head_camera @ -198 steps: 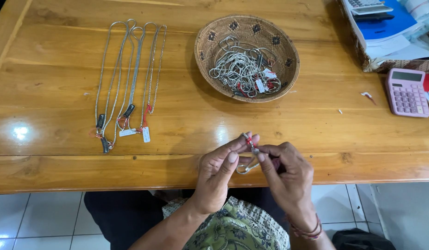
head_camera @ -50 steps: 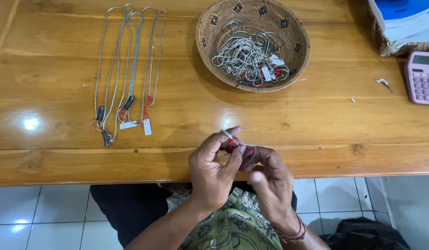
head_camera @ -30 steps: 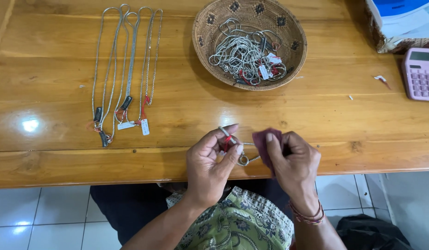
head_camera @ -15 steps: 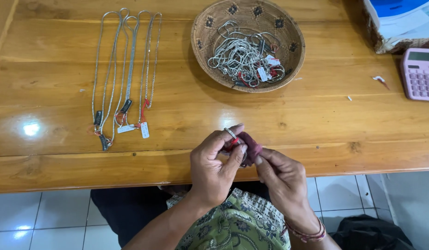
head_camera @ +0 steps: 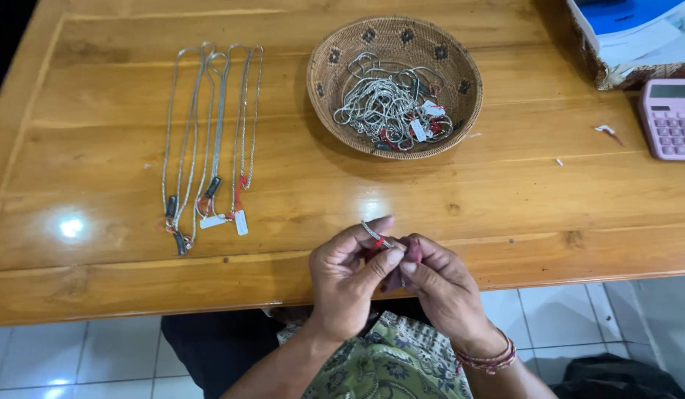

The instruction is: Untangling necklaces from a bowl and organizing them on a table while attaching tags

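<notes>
Silver chain (head_camera: 377, 235), a short thin length of it with a bit of red thread at its lower end, sits pinched between the two hands just off the near edge of the wooden table (head_camera: 505, 192). The left hand (head_camera: 346, 284) grips it with thumb and forefinger closed on it, the chain angling up toward 11 o'clock from the fingertips. The right hand (head_camera: 442, 284) presses in against the left from 3 o'clock, fingers curled and clamped around a small dark reddish piece (head_camera: 410, 253) that touches the chain; what that piece is cannot be told. A red beaded bracelet (head_camera: 486, 358) circles the right wrist.

At 12 o'clock from the hands, well apart from them, a round woven basket (head_camera: 335, 89) stands on the table holding a tangled heap of silver chains (head_camera: 387, 103) with small white tags and red threads among them. At 10 o'clock, several long silver necklaces (head_camera: 209, 140) lie stretched out side by side, their loops toward the far edge and their tagged clasps toward the near edge. At 2 o'clock, near the table's right end, a pink calculator (head_camera: 671, 118) lies beside a patterned box (head_camera: 631, 44) with blue and white papers in it. Two small white scraps (head_camera: 605, 130) lie on the wood just left of the calculator. Below the hands, green patterned cloth (head_camera: 394, 369) covers the person's lap above a white tiled floor (head_camera: 76, 362).
</notes>
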